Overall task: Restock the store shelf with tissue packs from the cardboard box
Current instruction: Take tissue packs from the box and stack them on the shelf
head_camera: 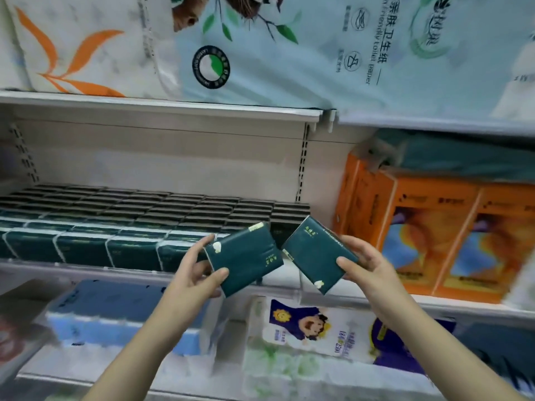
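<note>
- At the front edge of the middle shelf (86, 269), two bare hands each hold up one dark green tissue pack.
- The left hand (199, 273) grips the left pack (246, 260), with the thumb pressed on its lower front face and the fingers curled round its left end. This pack is tilted, right end raised.
- The right hand (367, 266) grips the right pack (317, 253), with the thumb on its lower right edge and the fingers wrapped behind. This pack leans the opposite way.
- The packs' inner corners lie close together; whether they touch cannot be told.
- Behind them, rows of matching stocked packs (115, 224) fill the shelf, lying flat in tight lines. The held packs hang just before the right end of these rows.
- Orange packs (434, 238) stand to the right on the same level.
- Large toilet paper bags (289, 53) sit on the shelf above.
- Below are a blue bundle (115, 311) and a cartoon-printed bundle (312, 328).
</note>
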The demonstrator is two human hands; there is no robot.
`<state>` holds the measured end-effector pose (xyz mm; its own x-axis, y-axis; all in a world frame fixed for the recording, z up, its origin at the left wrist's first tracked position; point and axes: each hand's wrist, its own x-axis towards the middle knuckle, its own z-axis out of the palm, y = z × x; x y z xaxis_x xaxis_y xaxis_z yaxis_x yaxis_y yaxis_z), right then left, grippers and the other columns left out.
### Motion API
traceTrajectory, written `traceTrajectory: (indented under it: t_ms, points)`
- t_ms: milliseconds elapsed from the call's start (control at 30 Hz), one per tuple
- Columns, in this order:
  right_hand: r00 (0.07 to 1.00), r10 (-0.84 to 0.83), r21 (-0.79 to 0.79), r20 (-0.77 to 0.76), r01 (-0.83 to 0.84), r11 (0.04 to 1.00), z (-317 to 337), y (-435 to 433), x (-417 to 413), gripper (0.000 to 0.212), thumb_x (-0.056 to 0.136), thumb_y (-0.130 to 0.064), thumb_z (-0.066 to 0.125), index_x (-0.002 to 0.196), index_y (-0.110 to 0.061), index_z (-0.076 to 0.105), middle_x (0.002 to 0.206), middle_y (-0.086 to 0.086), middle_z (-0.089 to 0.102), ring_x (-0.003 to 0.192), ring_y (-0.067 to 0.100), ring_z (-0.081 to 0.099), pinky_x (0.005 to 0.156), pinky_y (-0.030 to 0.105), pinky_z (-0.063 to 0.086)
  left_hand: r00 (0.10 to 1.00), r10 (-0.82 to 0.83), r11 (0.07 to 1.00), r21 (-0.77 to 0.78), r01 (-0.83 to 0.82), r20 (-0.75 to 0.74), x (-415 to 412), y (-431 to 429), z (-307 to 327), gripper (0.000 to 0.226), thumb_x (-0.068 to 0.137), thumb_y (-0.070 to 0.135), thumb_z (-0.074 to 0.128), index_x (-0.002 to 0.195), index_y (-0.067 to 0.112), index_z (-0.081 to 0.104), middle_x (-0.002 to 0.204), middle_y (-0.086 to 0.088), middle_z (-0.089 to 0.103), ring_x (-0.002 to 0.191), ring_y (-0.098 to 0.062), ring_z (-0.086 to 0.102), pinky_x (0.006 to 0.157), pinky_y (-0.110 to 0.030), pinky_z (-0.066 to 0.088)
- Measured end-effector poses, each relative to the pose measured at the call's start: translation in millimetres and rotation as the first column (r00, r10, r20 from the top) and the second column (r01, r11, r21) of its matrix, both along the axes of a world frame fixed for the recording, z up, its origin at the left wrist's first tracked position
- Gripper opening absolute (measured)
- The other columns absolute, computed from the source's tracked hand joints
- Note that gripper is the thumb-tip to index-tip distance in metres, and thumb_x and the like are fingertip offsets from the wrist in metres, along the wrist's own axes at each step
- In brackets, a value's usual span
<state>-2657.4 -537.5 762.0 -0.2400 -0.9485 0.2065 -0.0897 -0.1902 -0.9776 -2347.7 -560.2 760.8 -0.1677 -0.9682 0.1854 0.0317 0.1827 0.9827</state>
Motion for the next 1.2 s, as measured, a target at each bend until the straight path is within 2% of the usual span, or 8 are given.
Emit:
traceTrajectory:
  t_ms: [133,233,367,533,667,900,1067,1200]
  points:
    - [0.998,-0.034,0.020,-0.050,0.035,0.999,-4.2,-10.5,-17.5,0.038,0.088,-0.010,0.069,0.123,-0.020,0.057,0.116,0.000,0.066,0.103,0.015,0.063,0.066,0.012,0.051,0.999,0.032,0.999,-0.022,-0.032,0.012,-10.3,-6.9,8.0,0.052,0.092,0.008,0.060,0.130,0.040,0.045,0.105,0.003,0.073,0.098,-0.022,0.069,0.083,-0.040,0.055]
    - [0.987,-0.050,0.015,-0.155,0.053,0.998,-7.9,-28.0,-22.9,0.033,0.085,-0.009,0.072,0.112,-0.026,0.062,0.113,-0.004,0.068,0.103,0.012,0.064,0.081,0.025,0.054,1.000,0.020,0.999,-0.045,-0.019,0.023,-14.2,-17.4,16.4,0.052,0.092,0.008,0.060,0.131,0.038,0.046,0.105,0.000,0.074,0.096,-0.022,0.070,0.074,-0.031,0.058]
    - [0.947,-0.083,0.012,-0.309,0.091,0.996,-10.6,-55.1,-20.1,0.035,0.085,-0.009,0.072,0.114,-0.026,0.062,0.113,-0.007,0.065,0.102,0.010,0.061,0.086,0.031,0.054,1.000,0.027,0.999,-0.036,-0.027,-0.007,-15.8,-39.2,26.1,0.053,0.093,0.003,0.057,0.132,0.036,0.046,0.107,-0.003,0.073,0.094,-0.021,0.071,0.066,-0.024,0.056]
    - [0.893,-0.102,0.059,-0.439,0.142,0.988,-20.0,-101.0,-8.8,0.042,0.086,-0.008,0.071,0.122,-0.022,0.056,0.108,-0.006,0.061,0.100,0.013,0.061,0.070,0.012,0.048,1.000,0.026,0.999,-0.040,-0.026,0.000,-11.5,-80.3,26.9,0.050,0.092,0.003,0.059,0.127,0.037,0.049,0.108,0.000,0.073,0.093,-0.017,0.071,0.069,-0.025,0.057]
    - [0.851,-0.121,0.051,-0.512,0.171,0.984,-31.5,-129.2,2.1,0.041,0.088,-0.010,0.067,0.122,-0.028,0.053,0.116,-0.006,0.056,0.104,0.009,0.056,0.072,0.004,0.041,0.999,0.014,1.000,-0.022,-0.015,-0.033,-7.2,-114.9,23.6,0.049,0.091,0.001,0.059,0.121,0.039,0.051,0.105,0.003,0.074,0.092,-0.016,0.071,0.064,-0.024,0.057]
    - [0.813,-0.211,0.033,-0.543,0.272,0.962,-47.9,-149.2,28.1,0.056,0.088,-0.010,0.068,0.137,-0.020,0.042,0.109,-0.011,0.055,0.100,0.010,0.060,0.076,0.009,0.043,0.998,-0.058,0.998,-0.030,0.057,-0.009,-4.2,-159.1,16.1,0.048,0.092,0.002,0.059,0.126,0.035,0.049,0.099,0.007,0.075,0.090,-0.011,0.071,0.065,-0.022,0.057]
    - [0.852,-0.203,0.112,-0.482,0.290,0.950,-54.9,-155.5,28.8,0.069,0.084,-0.016,0.074,0.142,-0.019,0.037,0.121,-0.006,0.061,0.108,0.013,0.061,0.088,0.019,0.047,0.993,-0.112,0.991,-0.062,0.115,0.045,-7.5,-178.5,17.8,0.055,0.089,0.005,0.063,0.123,0.046,0.050,0.109,0.006,0.072,0.098,-0.010,0.069,0.067,-0.025,0.057]
    - [0.875,-0.169,0.131,-0.453,0.253,0.958,-54.5,-155.3,25.9,0.073,0.085,-0.011,0.072,0.145,-0.025,0.032,0.112,-0.013,0.058,0.105,0.006,0.059,0.074,0.003,0.043,0.988,-0.144,0.985,-0.086,0.149,0.059,-18.7,-182.3,22.7,0.053,0.090,0.001,0.061,0.125,0.039,0.048,0.107,0.006,0.073,0.097,-0.009,0.069,0.068,-0.022,0.056]
